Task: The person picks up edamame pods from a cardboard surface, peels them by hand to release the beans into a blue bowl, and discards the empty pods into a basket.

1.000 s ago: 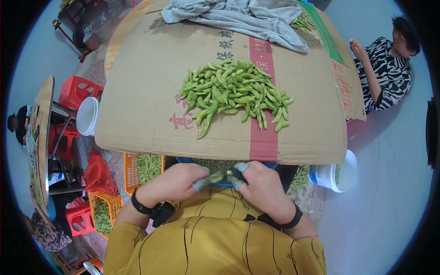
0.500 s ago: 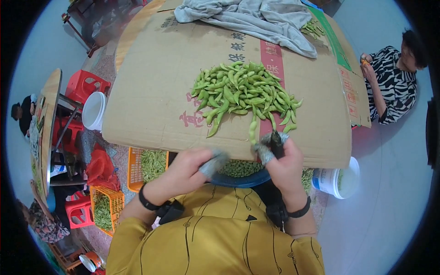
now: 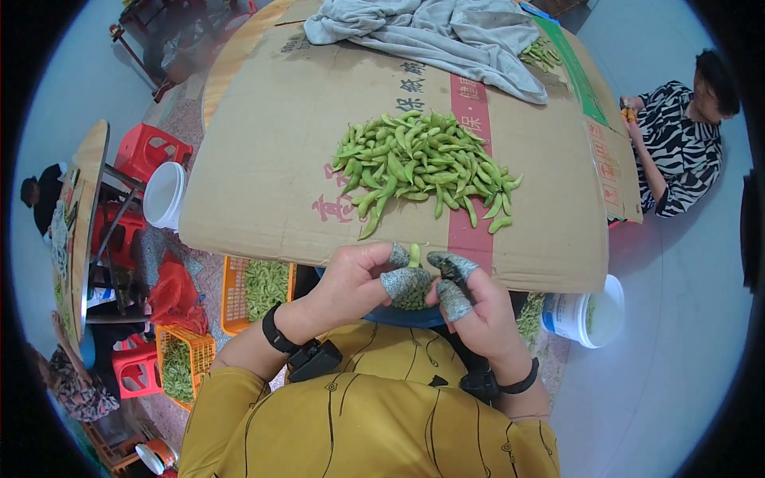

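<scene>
My left hand [image 3: 362, 279], its thumb and finger wrapped in grey covers, pinches a green soybean pod [image 3: 414, 255] that sticks up between the fingertips. Just to its right is my right hand [image 3: 478, 299], with a grey cover on the thumb and a dark one on a finger. Those two digits stand apart, and I see no pod between them. Both hands are over a blue basin [image 3: 406, 317] holding shelled green beans [image 3: 411, 298], partly hidden by my fingers. Beyond them a heap of pods [image 3: 422, 155] lies on the cardboard [image 3: 263, 159] covering the table.
A grey cloth [image 3: 430, 40] lies across the far side, with more pods [image 3: 542, 54] beside it. Orange crates [image 3: 235, 295] of pods stand below left, near a white bucket [image 3: 163, 195]. Another white bucket [image 3: 586, 315] stands right. A person [image 3: 685, 143] sits at the right.
My left hand has moved right and up and now pinches a pod. My right hand has drawn back from the heap's near edge, where pods hung toward it.
</scene>
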A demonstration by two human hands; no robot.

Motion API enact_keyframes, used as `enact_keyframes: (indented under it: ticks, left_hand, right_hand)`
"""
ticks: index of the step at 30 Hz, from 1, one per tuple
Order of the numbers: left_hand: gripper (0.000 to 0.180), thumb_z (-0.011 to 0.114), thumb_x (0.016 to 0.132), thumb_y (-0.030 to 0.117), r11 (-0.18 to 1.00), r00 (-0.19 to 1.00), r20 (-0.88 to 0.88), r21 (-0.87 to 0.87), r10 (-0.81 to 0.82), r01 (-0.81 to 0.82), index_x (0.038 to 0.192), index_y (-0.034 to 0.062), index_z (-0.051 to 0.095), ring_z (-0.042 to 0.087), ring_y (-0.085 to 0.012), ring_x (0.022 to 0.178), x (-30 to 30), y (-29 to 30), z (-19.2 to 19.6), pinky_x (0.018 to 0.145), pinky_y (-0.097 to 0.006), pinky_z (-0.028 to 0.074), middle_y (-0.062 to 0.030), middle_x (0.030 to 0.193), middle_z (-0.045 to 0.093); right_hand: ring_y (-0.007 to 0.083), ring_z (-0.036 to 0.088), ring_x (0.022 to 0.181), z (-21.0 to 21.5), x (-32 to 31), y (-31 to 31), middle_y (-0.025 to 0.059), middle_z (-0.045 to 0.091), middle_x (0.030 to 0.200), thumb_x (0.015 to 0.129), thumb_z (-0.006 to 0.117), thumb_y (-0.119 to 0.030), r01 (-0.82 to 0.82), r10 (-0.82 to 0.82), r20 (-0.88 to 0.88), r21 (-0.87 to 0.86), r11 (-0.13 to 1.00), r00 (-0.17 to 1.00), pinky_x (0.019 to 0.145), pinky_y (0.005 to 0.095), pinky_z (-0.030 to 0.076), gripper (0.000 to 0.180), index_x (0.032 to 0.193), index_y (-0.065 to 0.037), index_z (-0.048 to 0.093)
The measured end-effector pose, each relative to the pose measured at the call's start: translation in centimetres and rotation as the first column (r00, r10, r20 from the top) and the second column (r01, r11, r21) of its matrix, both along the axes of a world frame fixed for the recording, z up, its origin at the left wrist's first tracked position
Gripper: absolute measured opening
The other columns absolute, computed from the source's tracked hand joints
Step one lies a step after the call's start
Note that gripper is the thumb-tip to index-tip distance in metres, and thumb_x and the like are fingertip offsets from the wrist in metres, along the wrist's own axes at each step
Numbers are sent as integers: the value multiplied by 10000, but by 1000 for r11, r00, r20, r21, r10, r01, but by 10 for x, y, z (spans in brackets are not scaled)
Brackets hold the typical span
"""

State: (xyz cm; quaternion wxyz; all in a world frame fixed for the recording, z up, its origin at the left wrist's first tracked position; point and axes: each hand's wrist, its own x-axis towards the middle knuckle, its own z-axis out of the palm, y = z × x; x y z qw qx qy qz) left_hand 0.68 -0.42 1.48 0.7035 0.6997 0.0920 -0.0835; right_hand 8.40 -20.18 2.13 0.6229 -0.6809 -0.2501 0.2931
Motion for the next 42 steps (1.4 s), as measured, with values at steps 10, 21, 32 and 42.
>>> enact_keyframes:
  ticks: [10, 21, 32, 42]
  left_hand:
    - [219, 616, 854, 25, 999, 992, 123, 16, 32, -34, 1072, 9, 620, 613, -118, 826, -2, 2, -8, 715, -277, 502, -59, 888, 655]
    - [229, 666, 802, 53, 933, 883, 438, 359, -172, 4, 1026, 25, 628, 584, -272, 664, 4, 11, -5, 603, -335, 469, -155, 839, 632]
    - [177, 697, 801, 122, 718, 864, 404, 692, -300, -75, 873, 22, 571, 528, -273, 567, 6, 6, -8, 540, -321, 438, -142, 739, 561]
    - [52, 538, 874, 67, 974, 978, -23, 87, -207, 209, 902, 25, 549, 616, -186, 598, -7, 5, 4, 581, -289, 496, -108, 825, 656]
  right_hand:
    - [70, 577, 794, -6, 1, 11, 11, 628, 862, 899, 508, -12, -104, 104, 6, -26, 994, 995, 700, 217, 477, 295, 1191, 9, 549]
    - [33, 406, 545, 0, 13, 7, -26, 518, 734, 927, 443, -29, -197, 276, -633, 194, 961, 723, 473, 186, 338, 381, 1299, -97, 478]
    - [34, 378, 481, 11, 6, 7, -16, 531, 750, 940, 432, -48, -178, 216, -563, 122, 976, 798, 443, 184, 362, 364, 1299, -104, 451]
    - [71, 495, 530, -3, 6, -1, 13, 571, 769, 893, 541, -86, -194, 220, -552, 107, 975, 804, 482, 220, 431, 402, 1291, -93, 478]
